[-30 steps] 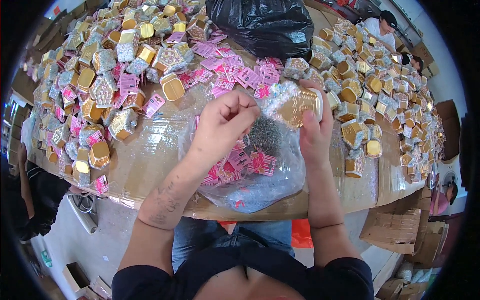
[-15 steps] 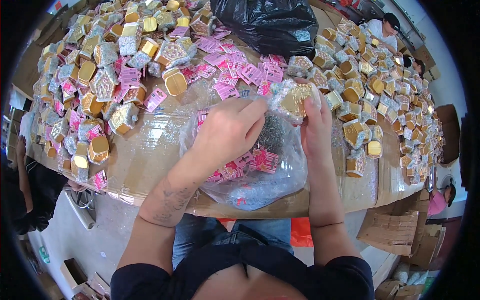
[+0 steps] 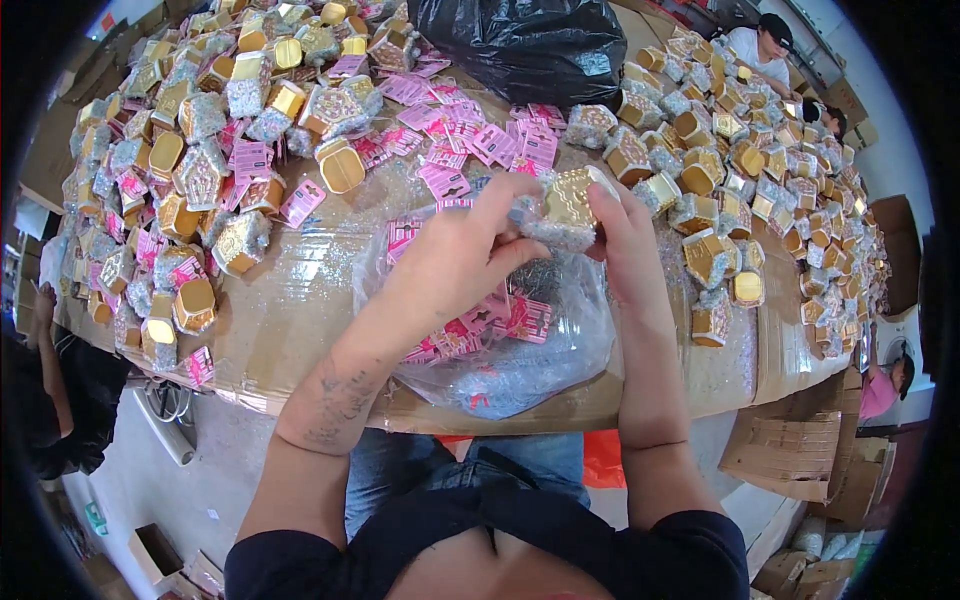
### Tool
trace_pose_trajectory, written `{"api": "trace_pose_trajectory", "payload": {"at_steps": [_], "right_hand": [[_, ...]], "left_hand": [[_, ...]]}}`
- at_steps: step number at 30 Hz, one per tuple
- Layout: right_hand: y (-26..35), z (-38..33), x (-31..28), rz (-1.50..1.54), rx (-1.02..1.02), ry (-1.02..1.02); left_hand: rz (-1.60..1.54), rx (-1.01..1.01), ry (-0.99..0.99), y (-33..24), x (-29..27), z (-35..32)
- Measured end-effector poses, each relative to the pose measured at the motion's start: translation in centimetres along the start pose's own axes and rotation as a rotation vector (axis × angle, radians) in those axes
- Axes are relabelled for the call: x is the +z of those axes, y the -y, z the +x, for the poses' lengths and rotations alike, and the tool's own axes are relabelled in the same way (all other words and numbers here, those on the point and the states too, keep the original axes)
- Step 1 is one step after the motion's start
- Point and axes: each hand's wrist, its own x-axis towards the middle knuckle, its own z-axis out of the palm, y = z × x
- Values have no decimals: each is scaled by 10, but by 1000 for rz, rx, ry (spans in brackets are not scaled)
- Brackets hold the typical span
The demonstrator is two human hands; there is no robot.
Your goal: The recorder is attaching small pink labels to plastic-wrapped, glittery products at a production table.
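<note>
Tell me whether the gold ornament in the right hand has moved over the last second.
Yes: judged against the black plastic bag, the gold ornament in the right hand has shifted left.

The house (image 3: 572, 200) in the hands is gold with brighter wavy lines and silvery-white glittery edging. The pile (image 3: 205, 120) on the left repeats gold and silver. The cards (image 3: 528, 319) are pink, some with white stripes. The bag (image 3: 520, 45) is glossy black, the cardboard (image 3: 300, 340) tan, the jeans (image 3: 390, 480) blue, the shirt (image 3: 660, 555) dark navy.
</note>
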Motion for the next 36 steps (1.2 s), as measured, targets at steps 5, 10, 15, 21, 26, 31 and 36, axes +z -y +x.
{"api": "trace_pose_trajectory", "payload": {"at_steps": [5, 10, 15, 21, 26, 31, 36], "right_hand": [[-6, 2, -3, 51, 125, -3], [-12, 2, -12, -23, 178, 116], [-6, 0, -7, -100, 4, 293], [-12, -10, -2, -1009, -571, 306], [-20, -10, 2, -1226, -632, 277], [-15, -7, -1, -1132, -599, 342], [-12, -5, -2, -1095, -580, 354]], "left_hand": [[200, 205, -73, 4, 1, 7], [172, 145, -112, 11, -4, 10], [-348, -106, -393, 34, -26, 21], [797, 48, -729, 61, -47, 15], [640, -16, 40, 39, -28, 6], [633, -42, 40, 52, -20, 11], [336, -58, -24, 43, -24, 15]]}}
